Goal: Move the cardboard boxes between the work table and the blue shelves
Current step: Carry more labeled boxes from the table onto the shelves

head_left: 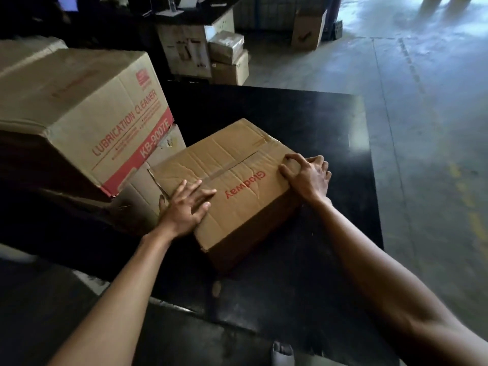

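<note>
1. Black and glossy, the work table (303, 286) fills the near view, and both bare forearms reach across it from the bottom edge.
2. Near the table's middle lies a flat cardboard box (227, 186), turned at an angle, with "Glodway" printed in red on its creased, taped top.
3. On the box's near left corner rests the left hand (186, 207), palm down with fingers spread and straight; it presses on the top and grasps nothing.
4. At the box's right edge, the right hand (307, 174) has its fingers curled over the top and its thumb hooked on the cardboard, so it grips the box by that edge.
5. Just left of this box, touching or nearly touching it, a plain carton (148, 180) stands with a torn flap, partly hidden.
6. Stacked on that carton sits a large box (87, 109) with a red band, lettered "LUBRICATION CLEANER" and "KB-9007E".
7. Beyond the table's far edge, several cartons (211, 54) are piled against a dark counter; its contents are too dim to tell.
8. Farther right, a single open box (307, 29) stands on the grey concrete floor (422, 101), which carries a worn yellow line along the right side.
</note>
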